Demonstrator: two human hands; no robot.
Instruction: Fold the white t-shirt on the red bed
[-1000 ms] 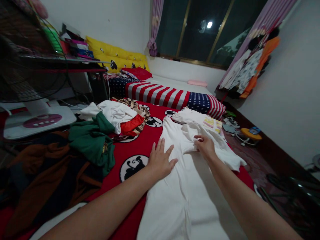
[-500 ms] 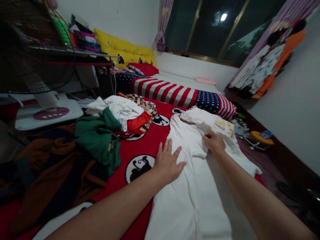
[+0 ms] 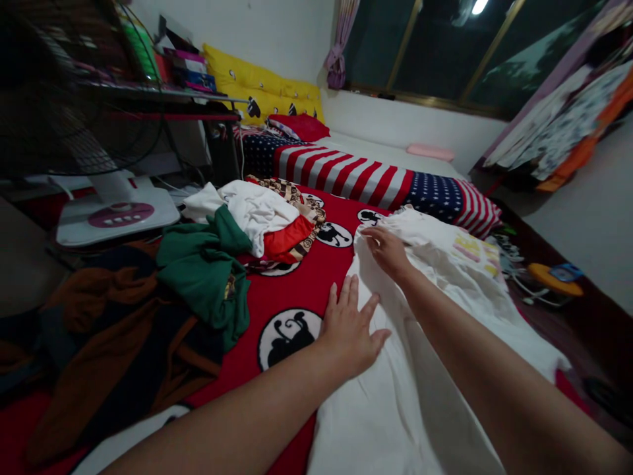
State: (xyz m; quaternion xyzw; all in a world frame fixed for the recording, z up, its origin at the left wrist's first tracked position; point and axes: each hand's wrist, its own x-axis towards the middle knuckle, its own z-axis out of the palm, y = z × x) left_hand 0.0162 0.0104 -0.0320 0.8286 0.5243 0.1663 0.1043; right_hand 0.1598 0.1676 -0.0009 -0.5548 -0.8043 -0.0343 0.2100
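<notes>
A long white shirt (image 3: 368,409) lies lengthwise on the red blanket, its right part turned inward over itself in a loose fold. My left hand (image 3: 351,336) rests flat on its left edge, fingers spread. Near the top end of the shirt, my right hand (image 3: 388,254) is bent with fingertips and thumb together on the cloth at the left shoulder. What the thumb grips is partly hidden. Just beyond, to the right, lies another white garment (image 3: 435,231) with a yellow print, partly beside and under the shirt.
A green garment (image 3: 202,264), a brown and navy garment (image 3: 123,343) and a white and red heap (image 3: 262,214) lie on the left of the red blanket (image 3: 297,290). A fan base (image 3: 119,214) stands behind them. A striped bed cover (image 3: 341,168) and a small orange stool (image 3: 554,278) are farther off.
My right hand has moved left and away from me, bringing the short sleeve and side of the shirt over toward its left edge. My left hand stays flat on the cloth. The view has turned slightly.
</notes>
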